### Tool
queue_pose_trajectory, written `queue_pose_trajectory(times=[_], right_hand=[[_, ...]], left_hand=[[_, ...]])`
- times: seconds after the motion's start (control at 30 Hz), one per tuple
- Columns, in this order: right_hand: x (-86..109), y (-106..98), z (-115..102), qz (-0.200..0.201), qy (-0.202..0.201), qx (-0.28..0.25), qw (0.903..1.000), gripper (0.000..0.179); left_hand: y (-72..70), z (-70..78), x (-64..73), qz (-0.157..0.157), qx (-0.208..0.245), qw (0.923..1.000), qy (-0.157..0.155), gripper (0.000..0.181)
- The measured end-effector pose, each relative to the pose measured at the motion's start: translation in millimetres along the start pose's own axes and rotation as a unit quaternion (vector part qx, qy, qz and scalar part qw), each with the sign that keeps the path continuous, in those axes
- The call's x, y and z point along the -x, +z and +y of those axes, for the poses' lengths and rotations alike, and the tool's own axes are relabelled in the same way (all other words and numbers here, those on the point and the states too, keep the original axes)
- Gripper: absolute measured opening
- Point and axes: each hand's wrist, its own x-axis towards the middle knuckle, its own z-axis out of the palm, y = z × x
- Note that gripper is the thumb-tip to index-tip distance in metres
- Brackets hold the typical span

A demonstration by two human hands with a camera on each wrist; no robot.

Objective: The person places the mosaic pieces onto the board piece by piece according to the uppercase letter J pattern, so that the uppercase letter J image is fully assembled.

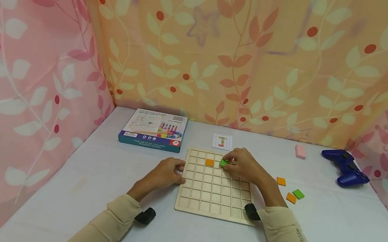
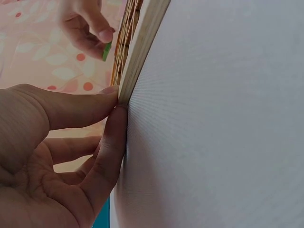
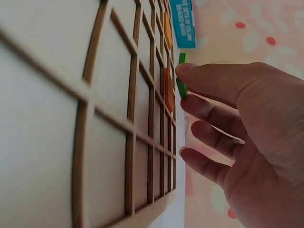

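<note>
Only the left-wrist view clearly shows the left hand [image 1: 165, 173] pinching the board [image 1: 205, 196]; the right hand [image 1: 245, 166] pinches a thin, apparently square green tile [image 3: 182, 87].

The head view looks forward and down from above and behind the grid board [image 1: 206, 196]'s near side, far enough back to take in the whole board and the patterned cloth [image 1: 201, 68] beyond it. The left wrist view, turned on its side, sits low by the board's left edge and faces forward along it, with the left hand [image 1: 164, 173] very near the lens. The right wrist view, also sideways, skims close over the board toward its far side, catching the box [image 3: 183, 23] beyond its far left corner. All three share the board and the green tile [image 1: 223, 163] in the right hand [image 1: 245, 165].
</note>
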Motion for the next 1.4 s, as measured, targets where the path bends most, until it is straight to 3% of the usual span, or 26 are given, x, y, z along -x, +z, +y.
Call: queue_pose_trajectory(times=[0.27, 0.63, 1.0, 1.4], right_hand=[[-12.8, 7.1, -7.3, -0.007, -0.023, 0.000, 0.9997, 0.021], [-15.8, 12.0, -12.1, -0.020, 0.006, -0.013, 0.9997, 0.021], [-13.6, 11.7, -10.1, -0.017, 0.010, -0.010, 0.9998, 0.019], [-5.9, 5.7, -5.4, -0.001, 0.020, -0.023, 0.9995, 0.028]], left_hand=[[-0.1, 0.1, 0.9, 0.000, 0.005, 1.0000, 0.001, 0.061], [0.2, -1.1, 1.0, 0.001, 0.007, 1.0000, 0.001, 0.061], [0.8, -1.2, 0.6, -0.001, 0.005, 1.0000, 0.000, 0.061], [1.0, -2.4, 0.0, -0.001, 0.003, 1.0000, -0.001, 0.061]])
